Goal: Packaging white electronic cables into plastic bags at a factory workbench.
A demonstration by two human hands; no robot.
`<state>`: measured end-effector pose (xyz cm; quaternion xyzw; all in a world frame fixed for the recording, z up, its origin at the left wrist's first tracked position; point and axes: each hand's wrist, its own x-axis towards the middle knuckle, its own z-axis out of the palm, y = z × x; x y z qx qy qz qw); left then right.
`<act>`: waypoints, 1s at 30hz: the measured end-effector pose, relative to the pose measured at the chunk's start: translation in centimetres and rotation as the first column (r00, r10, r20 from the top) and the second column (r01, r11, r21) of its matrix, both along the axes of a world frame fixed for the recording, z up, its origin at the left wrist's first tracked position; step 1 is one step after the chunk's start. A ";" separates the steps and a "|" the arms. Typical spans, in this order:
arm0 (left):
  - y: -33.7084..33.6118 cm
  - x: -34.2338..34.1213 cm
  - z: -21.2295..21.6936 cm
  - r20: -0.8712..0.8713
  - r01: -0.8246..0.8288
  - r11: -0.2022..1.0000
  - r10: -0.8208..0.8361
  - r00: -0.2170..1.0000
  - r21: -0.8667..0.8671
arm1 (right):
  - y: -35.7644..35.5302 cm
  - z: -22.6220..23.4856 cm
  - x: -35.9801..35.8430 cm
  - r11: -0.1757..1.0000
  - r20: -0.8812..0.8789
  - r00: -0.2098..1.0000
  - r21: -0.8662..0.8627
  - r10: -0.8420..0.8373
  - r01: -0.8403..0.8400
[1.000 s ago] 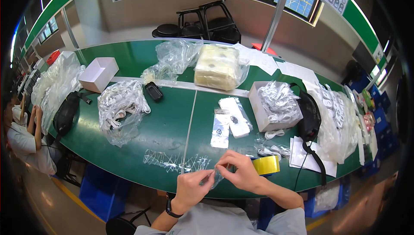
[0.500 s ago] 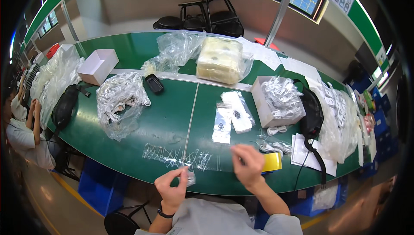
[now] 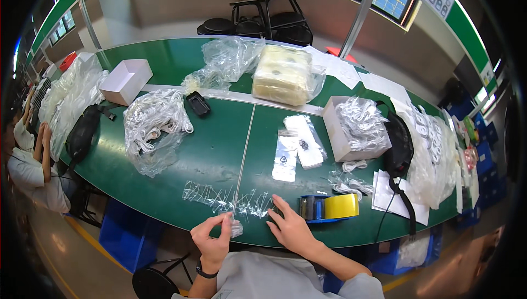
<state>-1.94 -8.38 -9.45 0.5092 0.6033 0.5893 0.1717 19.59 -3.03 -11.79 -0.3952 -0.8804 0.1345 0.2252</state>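
while the left hand (image 3: 211, 238) pinches a small clear bag (image 3: 236, 227), the right hand (image 3: 291, 227) lies spread on the green table (image 3: 208, 151) beside the tape dispenser (image 3: 326, 208).

Green desk (image 3: 208, 151), white seam line down middle. White open box (image 3: 126, 81) at far left. Clear bag of white cables (image 3: 153, 126) near it, small black case (image 3: 198, 104) just beside. Crumpled clear bag (image 3: 225, 63) and wrapped cream stack (image 3: 284, 74) at far edge. White box full of bagged cables (image 3: 357, 126) at right; black pouch (image 3: 398, 145) touching its right side. Flat printed sleeves (image 3: 299, 148) mid-desk. Black stools (image 3: 258, 21) behind. Another person (image 3: 30, 161) at left edge.
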 end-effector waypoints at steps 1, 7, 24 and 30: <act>0.1 0.1 0.0 0.009 0.013 1.000 -0.013 1.000 0.006 | 0.0 0.3 0.3 0.990 -0.102 0.995 -0.143 -0.023 0.008; 0.5 0.7 0.4 0.005 0.036 0.999 -0.036 0.999 0.011 | 0.6 2.6 1.1 0.849 -0.613 0.740 -0.517 -0.276 -0.112; 2.0 4.5 3.2 -0.065 0.155 0.983 -0.149 0.987 0.099 | 0.1 4.3 -0.1 0.989 -0.630 0.776 -0.131 -0.031 -0.067; 2.6 4.9 3.5 -0.093 0.117 0.984 -0.105 0.990 0.136 | 0.1 5.7 -1.3 0.994 -0.625 0.778 0.039 -0.057 0.104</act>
